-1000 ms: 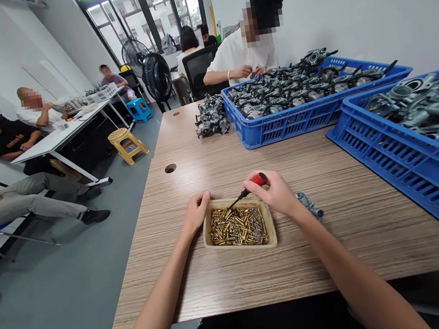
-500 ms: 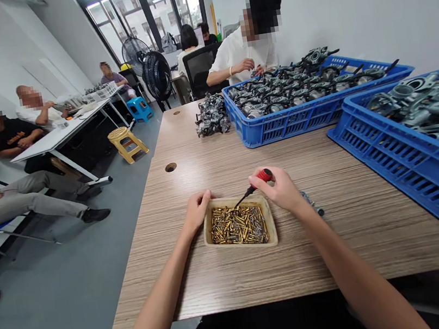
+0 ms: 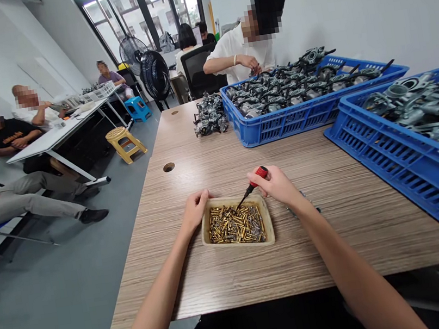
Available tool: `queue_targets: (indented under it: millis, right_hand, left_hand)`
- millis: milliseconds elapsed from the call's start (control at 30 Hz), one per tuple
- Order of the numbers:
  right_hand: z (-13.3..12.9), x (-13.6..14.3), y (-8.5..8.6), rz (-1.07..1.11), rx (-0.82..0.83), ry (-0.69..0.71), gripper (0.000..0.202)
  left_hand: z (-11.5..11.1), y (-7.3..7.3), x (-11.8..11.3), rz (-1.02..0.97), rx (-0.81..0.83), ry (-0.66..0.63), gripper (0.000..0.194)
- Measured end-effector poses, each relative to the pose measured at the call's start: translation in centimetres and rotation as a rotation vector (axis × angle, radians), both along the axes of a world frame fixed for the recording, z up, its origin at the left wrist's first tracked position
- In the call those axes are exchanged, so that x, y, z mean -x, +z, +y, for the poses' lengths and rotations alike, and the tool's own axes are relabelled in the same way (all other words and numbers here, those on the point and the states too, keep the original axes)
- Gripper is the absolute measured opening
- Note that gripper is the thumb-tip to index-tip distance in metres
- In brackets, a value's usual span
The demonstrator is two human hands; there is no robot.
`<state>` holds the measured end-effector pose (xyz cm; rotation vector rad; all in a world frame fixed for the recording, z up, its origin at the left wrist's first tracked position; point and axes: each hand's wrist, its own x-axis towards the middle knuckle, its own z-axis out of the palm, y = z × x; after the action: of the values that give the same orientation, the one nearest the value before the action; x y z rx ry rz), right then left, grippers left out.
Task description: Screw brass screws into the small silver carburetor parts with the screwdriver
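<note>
A shallow cream tub (image 3: 272,228) stands on the wood-grain table, filled with small brass screw-like pieces (image 3: 234,225). My left hand (image 3: 197,207) holds the tub's far left corner, thumb along the rim and the other fingers partly hidden. My right hand (image 3: 274,184) is closed round the red and black handle of a screwdriver (image 3: 261,173). Its dark shaft slants down to the left, with the tip among the brass pieces near the tub's far side. Under my right forearm lies a small metal part (image 3: 317,209), mostly covered.
Two blue crates (image 3: 276,129) (image 3: 388,161) full of metal castings stand at the right and back right. A pile of castings (image 3: 210,113) lies beside the farther one. Across the table a co-worker (image 3: 247,50) handles a part. A round hole (image 3: 169,167) pierces the table at left.
The view has shifted slightly. My left hand stays at the tub's corner, and the screwdriver tip stays among the brass pieces with only a slight movement of my right hand.
</note>
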<state>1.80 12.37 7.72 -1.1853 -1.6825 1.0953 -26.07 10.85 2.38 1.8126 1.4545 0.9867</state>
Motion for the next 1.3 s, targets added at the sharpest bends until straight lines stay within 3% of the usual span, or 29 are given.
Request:
queue_targets:
  millis: [133,500,633,867,1000,1300]
  right_hand:
    - [-0.1,0.4,-0.2,0.037,0.090,0.090,0.043]
    - [-1.7,2.9,0.2,0.115,0.052,0.241,0.037]
    - [-1.4,2.4,0.4,0.136,-0.005,0.171,0.038]
    - [-0.5,0.2,0.7,0.083,-0.151,-0.099,0.042]
    - [-0.4,0.1,0.5,-0.036,-0.195,-0.064,0.042]
    - [-0.8,0.9,0.7,-0.012,-0.019,0.049,0.047]
  left_hand:
    - [0.0,0.1,0.0,0.000,0.001,0.002,0.058]
    - [0.0,0.2,0.0,-0.010,0.009,-0.006,0.058]
    - [-0.1,0.3,0.0,-0.002,0.007,-0.003,0.058]
    - [-0.1,0.3,-0.1,-0.006,0.014,0.005,0.058]
    - [-0.2,0.4,-0.1,0.005,0.009,0.007,0.059]
    - [-0.1,0.3,-0.1,0.006,0.007,0.005,0.058]
